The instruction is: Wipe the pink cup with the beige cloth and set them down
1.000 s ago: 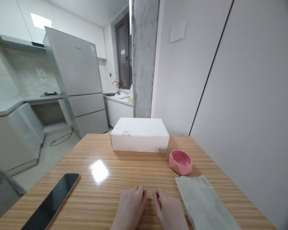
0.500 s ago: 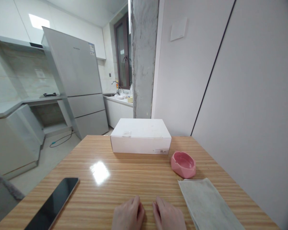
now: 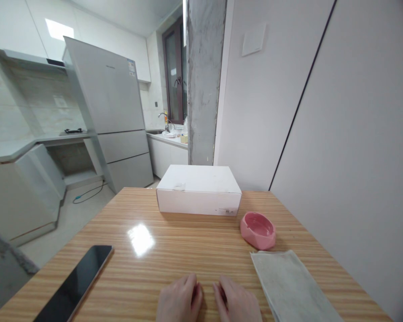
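My left hand (image 3: 179, 298) rests on the wood-grain table (image 3: 188, 246) at the near edge of the view, its fingers curled in and closed. Beside it, a small gap to the right, my right hand (image 3: 238, 298) lies in the same way, thumb side inward. I see nothing held in either one. Nearest to my right hand is a folded grey cloth (image 3: 293, 284), lying flat. A pink faceted ashtray (image 3: 258, 230) sits just beyond the cloth. Off to the left of my left hand lies a black smartphone (image 3: 75, 281), screen up.
A closed white box (image 3: 199, 190) stands at the table's far side. Behind it rises a bare concrete pillar (image 3: 205, 85), with a white wall (image 3: 262, 98) on the right. A grey fridge (image 3: 110, 94) and a sink counter (image 3: 169, 150) are in the kitchen beyond.
The head view has turned very slightly, so the room and the things on the table appear a little further right. Both hands stay in place, still curled.
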Motion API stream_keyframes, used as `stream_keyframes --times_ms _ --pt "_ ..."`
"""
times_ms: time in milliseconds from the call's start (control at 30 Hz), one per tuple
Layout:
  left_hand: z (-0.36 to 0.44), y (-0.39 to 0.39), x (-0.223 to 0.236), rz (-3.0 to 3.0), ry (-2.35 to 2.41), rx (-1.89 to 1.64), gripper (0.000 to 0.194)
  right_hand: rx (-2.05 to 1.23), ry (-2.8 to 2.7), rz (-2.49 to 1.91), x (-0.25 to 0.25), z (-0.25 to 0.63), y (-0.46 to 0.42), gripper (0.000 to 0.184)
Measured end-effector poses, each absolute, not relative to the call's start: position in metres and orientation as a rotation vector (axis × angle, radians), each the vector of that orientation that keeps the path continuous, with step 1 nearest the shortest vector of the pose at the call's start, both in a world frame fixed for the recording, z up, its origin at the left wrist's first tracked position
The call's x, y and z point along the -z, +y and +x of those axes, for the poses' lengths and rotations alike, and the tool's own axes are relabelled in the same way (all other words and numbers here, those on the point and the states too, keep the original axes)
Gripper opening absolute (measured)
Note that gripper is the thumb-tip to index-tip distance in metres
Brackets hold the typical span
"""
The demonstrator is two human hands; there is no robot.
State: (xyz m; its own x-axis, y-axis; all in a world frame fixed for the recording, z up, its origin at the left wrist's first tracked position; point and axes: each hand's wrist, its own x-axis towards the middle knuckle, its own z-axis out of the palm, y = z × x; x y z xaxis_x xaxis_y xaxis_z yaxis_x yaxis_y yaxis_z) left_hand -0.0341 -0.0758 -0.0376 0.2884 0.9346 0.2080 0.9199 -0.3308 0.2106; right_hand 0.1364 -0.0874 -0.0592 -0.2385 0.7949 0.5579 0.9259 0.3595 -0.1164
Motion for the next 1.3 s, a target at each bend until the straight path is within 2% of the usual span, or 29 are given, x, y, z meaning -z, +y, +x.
stream_keyframes --times_ms 1300 --pt "-0.0333 -0.0769 0.0338 2.475 1.792 -0.433 0.025 0.288 -2.091 -1.488 0.0599 0.1372 -0.0868 0.029"
